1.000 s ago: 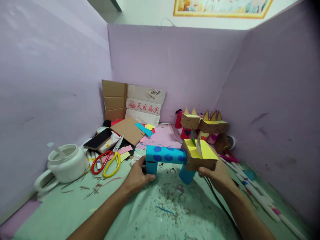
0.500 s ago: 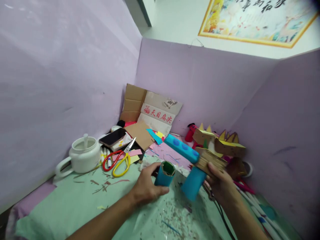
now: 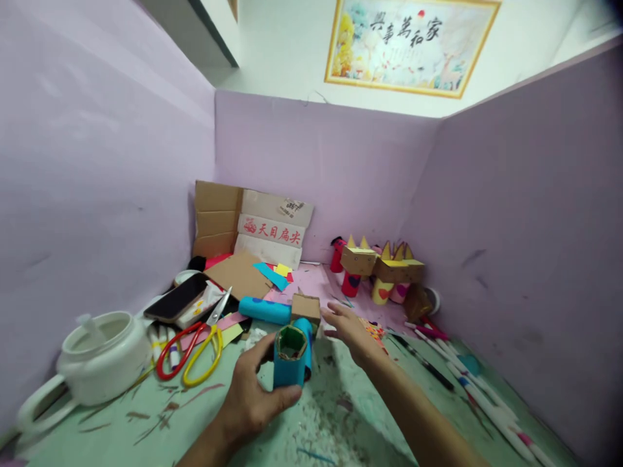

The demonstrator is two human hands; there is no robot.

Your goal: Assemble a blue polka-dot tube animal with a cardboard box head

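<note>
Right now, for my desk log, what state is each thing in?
Short blue tube, in left hand, open end up
Right hand, open, holding nothing
Blue figure, apparently on its side
Scissors, lying, handles apart
Phone, screen dark
White pot, upright, uncovered
Printed cardboard, standing, creased

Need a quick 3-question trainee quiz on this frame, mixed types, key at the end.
1. What does the left hand hold?
2. True or false: the right hand is closed around the white pot.
3. Fill in: the scissors have one red handle and one ____ handle.

Key:
1. A blue tube, open end up.
2. False; it is open, away from the pot.
3. Yellow.
</note>
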